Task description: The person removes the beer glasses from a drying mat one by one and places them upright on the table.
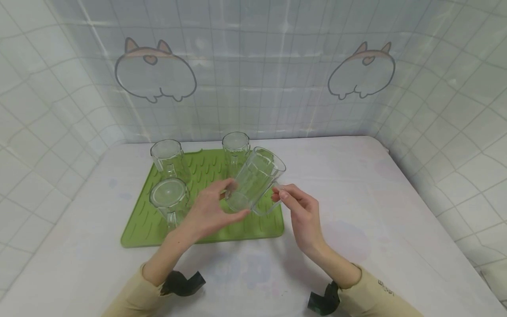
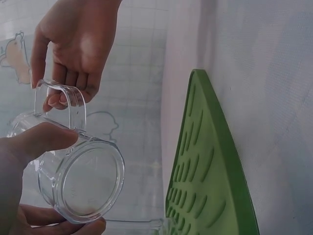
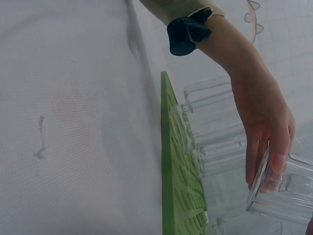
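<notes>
A clear glass mug is held tilted above the green drying mat, its mouth up and to the right. My left hand grips the mug near its base, thumb on one side and fingers on the other. With the right hand I hold its handle between thumb and curled fingers. The left wrist view shows the round mug base facing that camera, and the right hand at the handle. In the right wrist view the left hand wraps the base end.
Three more glass mugs stand upside down on the mat: a back left mug, a front left mug and a back middle mug. A white cloth covers the table, with tiled-pattern curtains around it.
</notes>
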`<control>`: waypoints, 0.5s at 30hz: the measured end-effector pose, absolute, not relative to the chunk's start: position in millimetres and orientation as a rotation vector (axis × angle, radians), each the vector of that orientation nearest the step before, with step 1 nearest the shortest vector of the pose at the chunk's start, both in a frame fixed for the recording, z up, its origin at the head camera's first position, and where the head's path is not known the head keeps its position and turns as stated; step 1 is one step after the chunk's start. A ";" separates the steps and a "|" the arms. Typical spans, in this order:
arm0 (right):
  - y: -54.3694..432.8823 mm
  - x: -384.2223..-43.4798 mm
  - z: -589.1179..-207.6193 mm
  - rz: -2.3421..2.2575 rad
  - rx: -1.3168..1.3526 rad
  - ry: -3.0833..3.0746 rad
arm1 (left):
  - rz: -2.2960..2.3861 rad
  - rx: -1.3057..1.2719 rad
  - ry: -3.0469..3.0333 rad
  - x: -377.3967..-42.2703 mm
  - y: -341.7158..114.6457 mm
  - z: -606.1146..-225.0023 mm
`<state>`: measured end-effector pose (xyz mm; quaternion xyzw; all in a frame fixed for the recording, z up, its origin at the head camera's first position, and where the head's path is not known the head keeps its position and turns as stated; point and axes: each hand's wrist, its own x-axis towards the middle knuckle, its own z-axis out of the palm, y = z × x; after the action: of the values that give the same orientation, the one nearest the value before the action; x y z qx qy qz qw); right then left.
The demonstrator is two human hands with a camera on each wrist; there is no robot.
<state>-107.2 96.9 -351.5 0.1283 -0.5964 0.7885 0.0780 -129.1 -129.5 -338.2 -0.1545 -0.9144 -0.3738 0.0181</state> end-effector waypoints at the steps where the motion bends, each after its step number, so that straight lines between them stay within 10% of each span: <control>1: 96.9 -107.3 -351.6 2.363 0.388 -1.788 | -1.163 -0.484 -2.838 -129.4 -129.2 -338.5; 15: 96.2 -107.3 -348.5 2.572 0.366 -1.736 | -1.059 -0.509 -2.866 -131.2 -128.9 -342.7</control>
<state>-107.3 96.2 -348.5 0.1171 -0.5557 0.8230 0.0086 -131.2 -128.9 -342.7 -0.1641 -0.9251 -0.3417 0.0220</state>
